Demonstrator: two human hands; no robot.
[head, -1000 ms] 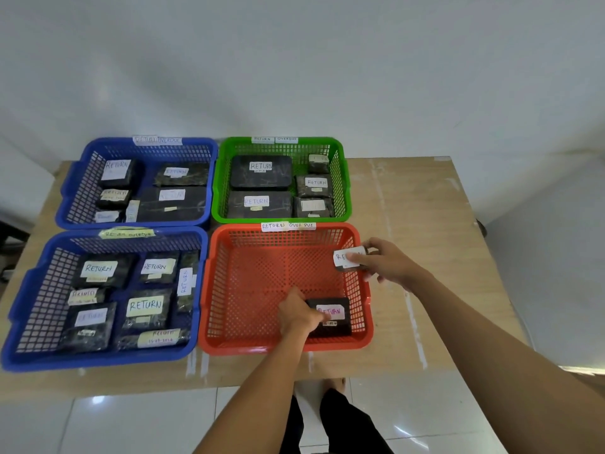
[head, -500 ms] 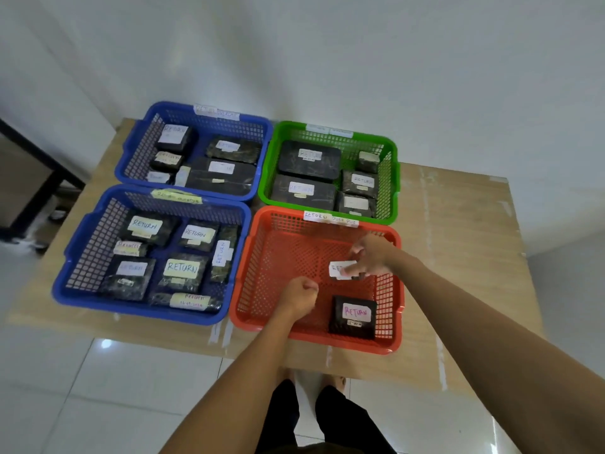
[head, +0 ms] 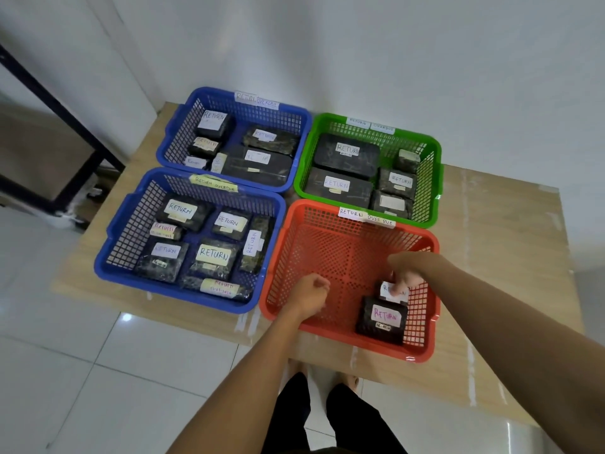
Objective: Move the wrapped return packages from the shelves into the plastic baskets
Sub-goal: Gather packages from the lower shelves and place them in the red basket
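The red perforated plastic basket point(head: 347, 257) sits at the near right of four baskets on the pale wood-grain worktop point(head: 497, 244), and everything here is best placed against it. Inside it, low against its right wall, the right hand point(head: 406, 273) reaches down with fingers curled, pinching a small dark wrapped package with a white label point(head: 391, 291); that package hangs just behind a larger black wrapped package marked RETURN in pink point(head: 383, 319), which lies flat in the basket's near right corner. The left hand point(head: 311, 291) hovers over the basket's near left part, fingers curled into a loose fist and holding nothing. My reading is that the step in hand is setting the small package down, so the next move calls for lowering it onto the bare mesh floor beside the larger one and letting go, then going for more. To the red basket's left stands a blue plastic basket point(head: 111, 231) full of labelled dark packages; behind that is a second blue basket point(head: 170, 132), and directly behind the red one a green plastic basket point(head: 432, 165), both also loaded. Beyond the baskets rises a plain white wall point(head: 360, 44), glossy white floor tiles point(head: 65, 371) lie below, and a dark-framed piece of furniture point(head: 59, 103) stands far off to the left.
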